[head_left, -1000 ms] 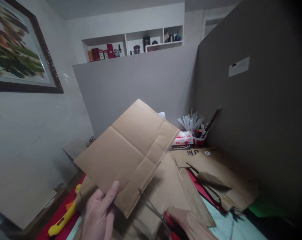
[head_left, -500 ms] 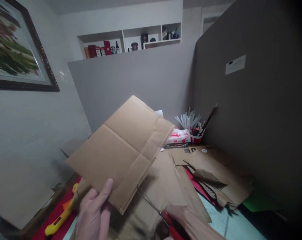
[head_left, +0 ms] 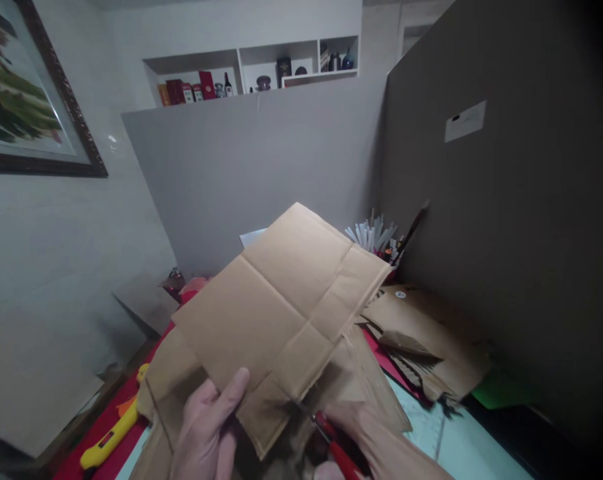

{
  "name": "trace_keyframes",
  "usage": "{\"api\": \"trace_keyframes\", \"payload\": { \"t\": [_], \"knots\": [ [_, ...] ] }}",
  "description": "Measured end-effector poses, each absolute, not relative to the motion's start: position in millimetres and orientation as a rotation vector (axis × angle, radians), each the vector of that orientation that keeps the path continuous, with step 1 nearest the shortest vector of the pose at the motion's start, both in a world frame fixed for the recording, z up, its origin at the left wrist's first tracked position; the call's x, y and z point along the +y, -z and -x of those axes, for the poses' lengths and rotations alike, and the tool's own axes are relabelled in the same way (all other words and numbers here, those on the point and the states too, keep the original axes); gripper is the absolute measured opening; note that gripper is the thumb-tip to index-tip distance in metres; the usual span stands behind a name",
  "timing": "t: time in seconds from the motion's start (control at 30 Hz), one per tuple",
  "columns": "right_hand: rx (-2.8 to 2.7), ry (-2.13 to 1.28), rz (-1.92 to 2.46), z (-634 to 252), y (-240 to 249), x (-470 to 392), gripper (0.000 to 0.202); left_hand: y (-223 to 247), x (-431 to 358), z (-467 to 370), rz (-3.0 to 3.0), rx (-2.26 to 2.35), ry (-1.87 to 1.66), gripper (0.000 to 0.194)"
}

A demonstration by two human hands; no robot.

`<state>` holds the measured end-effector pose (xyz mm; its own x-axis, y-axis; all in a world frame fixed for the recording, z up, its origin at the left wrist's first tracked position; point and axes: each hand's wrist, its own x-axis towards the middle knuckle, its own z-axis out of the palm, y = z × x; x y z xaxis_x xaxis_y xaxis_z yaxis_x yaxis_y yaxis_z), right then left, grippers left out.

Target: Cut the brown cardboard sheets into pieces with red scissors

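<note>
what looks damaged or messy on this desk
The brown cardboard scraps lying at the right by the grey partition have torn, jagged edges. A yellow utility knife lies loose at the left. The flat creased brown cardboard sheet in the left hand looks intact.

The left hand (head_left: 206, 433) holds a flat piece of brown cardboard (head_left: 281, 313) up by its near edge, thumb on top. The right hand (head_left: 376, 443) holds red scissors (head_left: 326, 430), and the blades touch the near edge of the cardboard. More torn cardboard scraps (head_left: 431, 340) lie on the tabletop (head_left: 451, 440) to the right. A yellow knife (head_left: 108, 437) lies near the left. A cup of sticks (head_left: 378, 240) stands far back.
</note>
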<state>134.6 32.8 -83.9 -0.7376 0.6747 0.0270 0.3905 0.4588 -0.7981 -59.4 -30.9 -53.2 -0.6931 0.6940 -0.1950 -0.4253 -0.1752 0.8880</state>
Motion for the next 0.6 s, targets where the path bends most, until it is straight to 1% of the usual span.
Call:
{"api": "trace_keyframes", "payload": {
  "t": [0.1, 0.17, 0.27, 0.4, 0.5, 0.6],
  "knots": [
    [-2.316, -1.358, 1.022, -132.4, 73.3, 33.1, 0.038, 60.1, -34.8, 62.8, -0.419, 1.322, -1.803, 0.049],
    [-2.283, -1.396, 1.060, -131.2, 69.6, 32.6, 0.042, 65.1, -37.8, 66.2, -0.451, 1.311, -1.740, 0.052],
    [-2.298, -1.321, 1.002, -130.2, 76.4, 33.0, 0.047, 70.4, -39.9, 68.9, -0.471, 1.295, -1.700, 0.057],
    [-2.345, -1.148, 0.865, -129.1, 98.6, 37.5, 0.052, 74.7, -39.7, 70.0, -0.491, 1.250, -1.684, 0.062],
    [-2.373, -1.125, 0.774, -127.0, 109.1, 42.0, 0.050, 76.4, -39.4, 71.6, -0.479, 1.259, -1.689, 0.060],
    [-2.367, -1.115, 0.728, -123.0, 110.2, 45.1, 0.044, 75.1, -38.1, 72.0, -0.448, 1.295, -1.701, 0.055]
  ]
}}
